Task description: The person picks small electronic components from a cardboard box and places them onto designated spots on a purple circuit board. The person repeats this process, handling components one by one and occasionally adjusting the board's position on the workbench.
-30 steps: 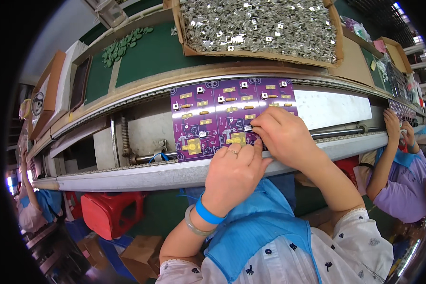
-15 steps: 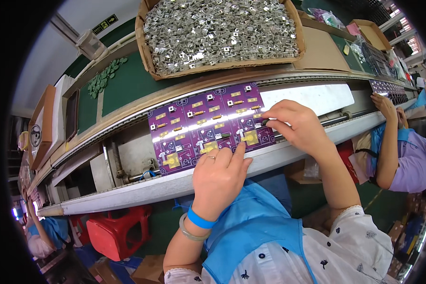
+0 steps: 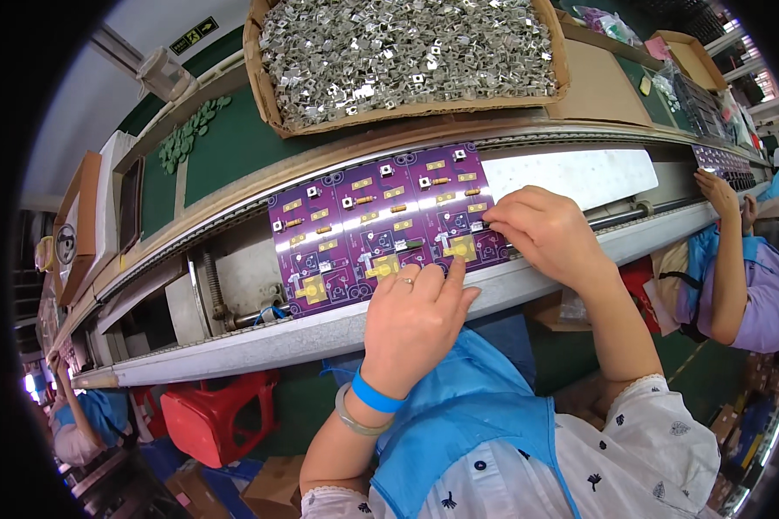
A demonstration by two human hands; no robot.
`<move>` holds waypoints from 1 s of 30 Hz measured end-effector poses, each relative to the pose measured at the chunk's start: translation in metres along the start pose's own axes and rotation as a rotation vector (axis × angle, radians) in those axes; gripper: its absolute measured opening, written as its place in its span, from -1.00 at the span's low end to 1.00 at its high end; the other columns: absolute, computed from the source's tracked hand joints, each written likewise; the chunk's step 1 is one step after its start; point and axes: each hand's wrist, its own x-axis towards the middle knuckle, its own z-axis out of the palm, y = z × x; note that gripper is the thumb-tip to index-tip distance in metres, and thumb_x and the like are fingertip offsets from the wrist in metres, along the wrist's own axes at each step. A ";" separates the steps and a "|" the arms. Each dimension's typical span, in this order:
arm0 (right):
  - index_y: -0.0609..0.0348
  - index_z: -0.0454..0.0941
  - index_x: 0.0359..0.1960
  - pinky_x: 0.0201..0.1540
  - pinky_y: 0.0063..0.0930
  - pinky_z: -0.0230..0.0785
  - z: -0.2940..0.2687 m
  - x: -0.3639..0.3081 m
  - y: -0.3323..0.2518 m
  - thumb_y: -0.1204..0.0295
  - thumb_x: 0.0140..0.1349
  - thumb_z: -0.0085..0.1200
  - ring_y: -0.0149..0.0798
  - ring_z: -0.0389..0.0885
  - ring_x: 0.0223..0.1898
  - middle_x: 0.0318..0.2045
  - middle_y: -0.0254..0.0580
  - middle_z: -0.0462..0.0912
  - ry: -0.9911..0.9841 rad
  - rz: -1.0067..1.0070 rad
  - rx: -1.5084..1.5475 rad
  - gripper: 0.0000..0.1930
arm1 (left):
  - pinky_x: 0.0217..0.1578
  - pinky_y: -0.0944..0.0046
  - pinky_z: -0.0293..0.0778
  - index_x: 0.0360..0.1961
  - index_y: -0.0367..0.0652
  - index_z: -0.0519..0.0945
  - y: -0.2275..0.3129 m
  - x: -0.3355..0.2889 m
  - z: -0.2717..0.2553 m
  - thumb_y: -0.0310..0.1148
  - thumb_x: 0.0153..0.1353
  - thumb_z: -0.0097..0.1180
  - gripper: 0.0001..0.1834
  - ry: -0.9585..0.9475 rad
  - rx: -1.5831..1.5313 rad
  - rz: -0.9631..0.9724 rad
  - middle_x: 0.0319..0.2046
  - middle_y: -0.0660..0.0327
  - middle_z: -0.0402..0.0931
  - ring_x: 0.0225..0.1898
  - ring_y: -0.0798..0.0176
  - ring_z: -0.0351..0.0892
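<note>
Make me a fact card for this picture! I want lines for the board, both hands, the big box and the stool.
Board: purple circuit board, on a metal track
Left hand: index finger over the board, by a yellow patch
Right hand: fingertips close together at the board's right side; anything between them is unclear
Box: cardboard box full of small metal pieces
Stool: red stool, lower left

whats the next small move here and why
Perhaps press lightly with the right hand, seating any part hidden there: its fingertips are close together at the right end of the purple board, whose middle section already shows a green part. The left hand lies over the lower edge.
</note>
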 end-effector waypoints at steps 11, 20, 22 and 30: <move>0.17 0.68 -0.12 -0.09 -0.23 0.53 -0.012 0.004 -0.015 0.50 0.15 0.27 -0.04 0.66 -0.17 -0.22 -0.09 0.67 0.003 0.243 0.165 -0.76 | -0.37 0.23 0.41 0.07 -0.25 0.62 -0.003 -0.008 -0.013 -0.23 0.25 0.26 -0.56 0.016 -0.162 -0.073 -0.50 0.25 0.38 -0.39 0.26 0.48; 0.01 0.70 -0.18 -0.07 -0.22 0.33 0.022 0.008 -0.100 0.42 -0.03 0.37 -0.15 0.55 -0.08 -0.16 -0.34 0.60 0.125 -0.197 0.145 -0.69 | 0.08 0.21 0.35 0.41 -0.32 0.23 0.015 -0.026 -0.042 0.17 0.57 -0.45 -0.24 0.284 -1.942 -0.941 0.11 0.08 0.49 0.03 0.24 0.45; 0.00 0.69 -0.20 -0.05 -0.19 0.30 0.028 0.010 -0.104 0.42 -0.06 0.37 -0.16 0.53 -0.04 -0.13 -0.38 0.59 0.142 -0.225 0.141 -0.69 | 0.17 0.16 0.36 0.38 -0.32 0.28 0.006 -0.036 -0.043 0.16 0.56 -0.43 -0.25 0.312 -2.124 -0.860 0.17 0.02 0.47 0.12 0.16 0.46; 0.04 0.69 -0.28 0.05 -0.05 0.25 0.040 0.017 -0.132 0.39 0.00 0.27 -0.22 0.53 0.03 -0.14 -0.44 0.67 0.031 -0.318 0.095 -0.79 | 0.32 0.04 0.30 0.40 -0.32 0.24 -0.004 -0.063 -0.055 0.13 0.56 -0.46 -0.26 0.386 -2.394 -0.798 0.30 -0.12 0.35 0.30 0.01 0.39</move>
